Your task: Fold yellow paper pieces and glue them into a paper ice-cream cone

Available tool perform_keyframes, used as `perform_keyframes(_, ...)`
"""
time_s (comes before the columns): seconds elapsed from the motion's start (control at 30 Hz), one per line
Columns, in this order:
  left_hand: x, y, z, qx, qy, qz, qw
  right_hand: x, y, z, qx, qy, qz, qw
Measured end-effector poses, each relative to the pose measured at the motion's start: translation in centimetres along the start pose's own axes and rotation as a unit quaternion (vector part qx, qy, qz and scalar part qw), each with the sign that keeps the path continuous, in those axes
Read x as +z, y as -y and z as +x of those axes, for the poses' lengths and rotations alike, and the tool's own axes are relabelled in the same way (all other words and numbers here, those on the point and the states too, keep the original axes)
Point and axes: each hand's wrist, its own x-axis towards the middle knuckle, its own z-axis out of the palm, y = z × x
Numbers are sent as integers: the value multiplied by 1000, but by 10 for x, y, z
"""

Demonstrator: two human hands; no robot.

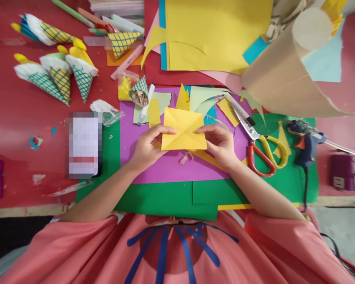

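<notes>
A yellow paper square (184,129) with diagonal fold creases is held up over the purple paper (148,169). My left hand (150,144) pinches its left edge, thumb on top and fingers underneath. At the right edge my right hand (220,142) grips it the same way. Beyond the square stands a pointed yellow scrap (183,98), beside pale green cuttings (207,93). Large scissors (256,136) with red and yellow handles lie partly open right of my right hand. A white marker (146,104) and a small patterned cone (140,92) are past my left hand.
Several patterned cones (82,77) lie at the left, above a blurred-out phone (84,146). A glue gun (309,146) with its cord rests on green paper (162,199) at the right. A big brown paper cone (284,75) and yellow sheets (215,35) occupy the back.
</notes>
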Motion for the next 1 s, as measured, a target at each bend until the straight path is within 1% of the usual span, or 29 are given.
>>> perform_keyframes(0.1,-1,0,0,14,-14,4,1000,-1,0,-1,-5,18,1,1000)
perform_keyframes(0.2,-3,-1,-1,21,-15,28,999,-1,2,0,-12,29,-4,999)
perform_keyframes(0.3,-3,-1,-3,12,-12,67,998,-1,3,2,-18,35,-30,999)
perform_keyframes(0.43,-1,-3,-4,3,-13,124,992,2,5,3,-9,36,-56,998)
perform_keyframes(0.53,1,-5,-3,11,-10,137,990,3,6,4,2,37,-55,998)
perform_keyframes(0.63,2,-5,-3,12,-6,133,991,4,7,4,-4,34,-68,997)
perform_keyframes(0.73,3,-4,-4,-11,-5,128,992,4,8,5,1,24,-88,996)
perform_keyframes(0.8,4,-5,-4,-38,-7,97,995,5,8,4,29,14,-94,995)
perform_keyframes(0.87,6,-6,-4,-61,0,43,997,5,7,3,58,6,-95,994)
perform_keyframes(0.93,7,-7,-4,-70,8,1,998,6,5,2,72,5,-96,993)
perform_keyframes(1.0,7,-7,-3,-68,3,-3,998,7,4,1,74,6,-96,993)
